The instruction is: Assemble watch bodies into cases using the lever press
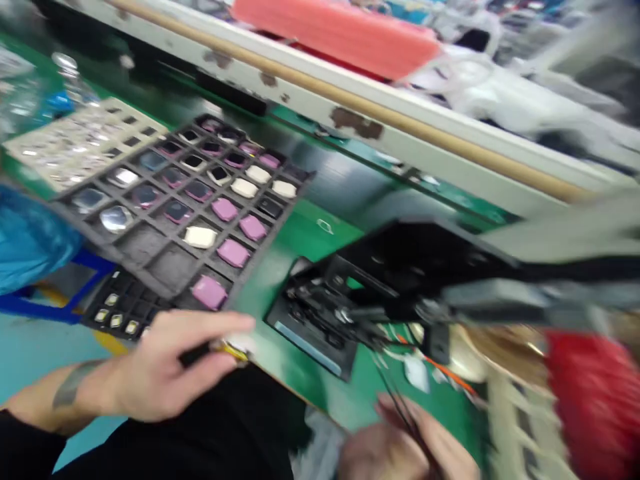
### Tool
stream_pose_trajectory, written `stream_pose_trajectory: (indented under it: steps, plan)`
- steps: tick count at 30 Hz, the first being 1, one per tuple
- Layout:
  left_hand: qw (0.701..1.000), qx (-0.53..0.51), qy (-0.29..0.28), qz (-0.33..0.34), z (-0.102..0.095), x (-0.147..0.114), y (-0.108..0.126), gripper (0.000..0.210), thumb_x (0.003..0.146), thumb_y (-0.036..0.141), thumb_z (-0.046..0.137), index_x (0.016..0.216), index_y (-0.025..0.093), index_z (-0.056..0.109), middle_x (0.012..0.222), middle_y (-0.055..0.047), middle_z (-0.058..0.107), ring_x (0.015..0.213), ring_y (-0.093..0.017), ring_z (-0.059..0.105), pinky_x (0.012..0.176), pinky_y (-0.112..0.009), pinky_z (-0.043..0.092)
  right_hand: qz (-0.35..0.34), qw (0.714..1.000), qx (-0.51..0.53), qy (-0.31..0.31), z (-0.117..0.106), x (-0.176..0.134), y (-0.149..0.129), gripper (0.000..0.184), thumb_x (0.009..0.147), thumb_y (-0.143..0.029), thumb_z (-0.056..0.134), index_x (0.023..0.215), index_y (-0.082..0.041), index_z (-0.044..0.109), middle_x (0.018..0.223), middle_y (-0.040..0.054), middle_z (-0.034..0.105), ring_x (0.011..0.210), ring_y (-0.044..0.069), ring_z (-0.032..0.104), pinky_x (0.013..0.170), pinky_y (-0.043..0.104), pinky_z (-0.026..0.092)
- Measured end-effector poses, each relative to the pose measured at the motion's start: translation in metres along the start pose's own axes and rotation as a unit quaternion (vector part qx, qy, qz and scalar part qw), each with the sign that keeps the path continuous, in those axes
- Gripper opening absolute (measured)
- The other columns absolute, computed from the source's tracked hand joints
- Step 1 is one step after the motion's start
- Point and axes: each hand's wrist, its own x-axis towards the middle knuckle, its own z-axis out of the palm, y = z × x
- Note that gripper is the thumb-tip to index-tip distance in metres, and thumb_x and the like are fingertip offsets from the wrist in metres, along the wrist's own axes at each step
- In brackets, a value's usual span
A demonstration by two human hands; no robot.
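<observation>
My left hand (165, 363) is closed at the lower left, pinching a small yellow-edged part (236, 351) between thumb and forefinger; its top is whitish and blurred, and I cannot make out its kind. At the bottom right my right hand (405, 443) is wrapped round dark tweezers (400, 403), their tips pointing up toward a black bench press (320, 327). Motion smears this hand. Between the two hands stands the press, on a flat base with a long arm reaching right. Beyond my left hand lies a grey compartment tray (175, 267) holding pink, cream and dark watch-sized cases.
A beige tray (113, 110) of small shiny parts lies at the far left. A smaller black tray (107, 293) sits lower, near a blue bag (35, 240). On the right are a red bag (585, 400) and an orange-handled tool (450, 373). A rail (310, 87) crosses the back.
</observation>
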Motion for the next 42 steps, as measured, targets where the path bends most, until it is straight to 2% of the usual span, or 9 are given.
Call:
stream_pose_trajectory:
  steps: [2, 4, 8, 21, 28, 31, 34, 37, 42]
  plan:
    - [0.997, -0.061, -0.042, 0.005, 0.048, 0.006, 0.000, 0.046, 0.102, 0.013, 0.077, 0.146, 0.027, 0.077, 0.120, -0.007, 0.090, 0.098, -0.022, 0.089, 0.091, -0.025, 0.070, -0.026, 0.995, 0.064, 0.071, 0.017, -0.006, -0.004, 0.008, 0.102, -0.044, 0.080, 0.105, -0.037, 0.081, 0.095, 0.0044, 0.077, 0.082, 0.028, 0.076, 0.061, 0.046, 0.066]
    - [0.988, -0.131, -0.051, -0.055, 0.089, 0.017, -0.007, 0.035, 0.106, 0.018, 0.074, 0.140, 0.023, 0.079, 0.106, -0.006, 0.091, 0.085, -0.020, 0.088, 0.083, -0.024, 0.070, -0.018, 0.990, 0.115, 0.084, 0.027, -0.008, -0.002, 0.006, 0.104, -0.035, 0.078, 0.107, -0.031, 0.080, 0.095, 0.0038, 0.079, 0.077, 0.024, 0.076, 0.058, 0.039, 0.066]
    - [0.950, -0.236, -0.114, -0.173, 0.130, 0.032, -0.025, 0.035, 0.109, 0.032, 0.074, 0.140, 0.016, 0.076, 0.085, -0.003, 0.087, 0.071, -0.019, 0.085, 0.069, -0.024, 0.067, 0.035, 0.994, 0.096, 0.028, 0.024, -0.019, 0.008, 0.006, 0.106, -0.026, 0.075, 0.108, -0.021, 0.077, 0.098, 0.0074, 0.083, 0.076, 0.022, 0.081, 0.066, 0.038, 0.071]
    - [0.954, -0.217, -0.121, -0.170, 0.123, 0.024, -0.029, 0.039, 0.109, 0.027, 0.074, 0.146, 0.017, 0.074, 0.103, -0.006, 0.090, 0.080, -0.018, 0.087, 0.079, -0.024, 0.072, 0.061, 0.994, 0.075, -0.042, 0.026, -0.037, 0.018, 0.015, 0.107, -0.038, 0.072, 0.117, -0.026, 0.075, 0.103, 0.0082, 0.081, 0.090, 0.027, 0.082, 0.076, 0.046, 0.074]
    - [0.954, -0.224, -0.120, -0.161, 0.121, 0.022, -0.031, 0.038, 0.110, 0.025, 0.073, 0.148, 0.020, 0.073, 0.106, -0.004, 0.090, 0.084, -0.016, 0.087, 0.082, -0.021, 0.070, 0.165, 0.964, 0.184, -0.096, 0.026, -0.031, 0.011, 0.023, 0.114, -0.043, 0.063, 0.113, -0.024, 0.076, 0.097, 0.0062, 0.079, 0.073, 0.019, 0.076, 0.066, 0.033, 0.066]
    - [0.957, -0.217, -0.114, -0.156, 0.122, 0.022, -0.032, 0.042, 0.110, 0.025, 0.074, 0.152, 0.021, 0.072, 0.096, -0.002, 0.088, 0.081, -0.015, 0.086, 0.079, -0.020, 0.068, 0.131, 0.954, 0.229, -0.144, 0.018, -0.034, 0.003, 0.019, 0.113, -0.040, 0.064, 0.113, -0.025, 0.076, 0.094, 0.0062, 0.078, 0.073, 0.020, 0.077, 0.066, 0.035, 0.067]
    - [0.947, -0.249, -0.099, -0.177, 0.123, 0.022, -0.032, 0.044, 0.110, 0.029, 0.075, 0.154, 0.021, 0.070, 0.090, 0.000, 0.086, 0.077, -0.015, 0.085, 0.076, -0.021, 0.067, 0.045, 0.971, 0.224, -0.072, 0.012, -0.036, 0.002, 0.014, 0.108, -0.036, 0.070, 0.118, -0.029, 0.077, 0.095, 0.0060, 0.079, 0.079, 0.024, 0.078, 0.064, 0.039, 0.068]
    - [0.933, -0.291, -0.085, -0.195, 0.125, 0.023, -0.032, 0.041, 0.111, 0.030, 0.076, 0.150, 0.020, 0.072, 0.094, -0.003, 0.087, 0.078, -0.016, 0.086, 0.074, -0.021, 0.068, 0.042, 0.981, 0.185, 0.036, 0.012, -0.032, 0.009, 0.014, 0.106, -0.032, 0.073, 0.118, -0.029, 0.078, 0.099, 0.0060, 0.080, 0.081, 0.025, 0.079, 0.063, 0.040, 0.067]
    - [0.934, -0.295, -0.090, -0.182, 0.124, 0.021, -0.030, 0.040, 0.110, 0.026, 0.076, 0.150, 0.020, 0.072, 0.095, -0.003, 0.088, 0.079, -0.016, 0.086, 0.076, -0.021, 0.069, 0.107, 0.979, 0.168, 0.031, 0.015, -0.030, 0.019, 0.015, 0.100, -0.030, 0.084, 0.112, -0.023, 0.081, 0.101, 0.0057, 0.081, 0.082, 0.024, 0.080, 0.071, 0.039, 0.067]
